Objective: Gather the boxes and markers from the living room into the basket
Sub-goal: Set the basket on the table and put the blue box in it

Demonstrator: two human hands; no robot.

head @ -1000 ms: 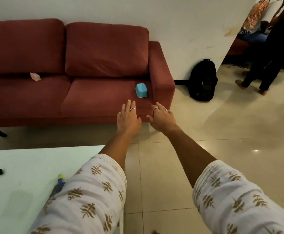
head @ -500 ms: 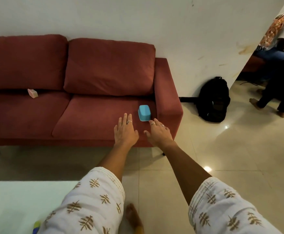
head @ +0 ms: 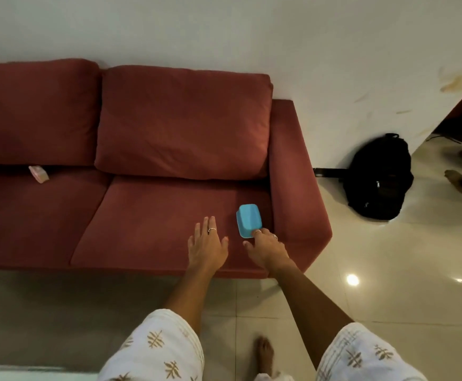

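Note:
A small blue box (head: 248,220) lies on the right seat cushion of the red sofa (head: 155,215), close to the armrest. My right hand (head: 267,247) reaches over the seat and its fingertips touch the near end of the blue box, fingers extended. My left hand (head: 206,244) hovers flat over the cushion to the left of the box, fingers straight, holding nothing. A small pink box (head: 39,174) lies at the back of the left seat cushion. No basket or marker is in view.
A black backpack (head: 379,177) leans against the white wall to the right of the sofa. A person's bare foot (head: 456,180) shows at the far right on the tiled floor. A white table edge (head: 18,373) sits at bottom left. My own foot (head: 265,353) is below.
I have stepped closer to the sofa. Both hands moved forward over the seat, and my right hand now touches the blue box. The white table has dropped almost out of view.

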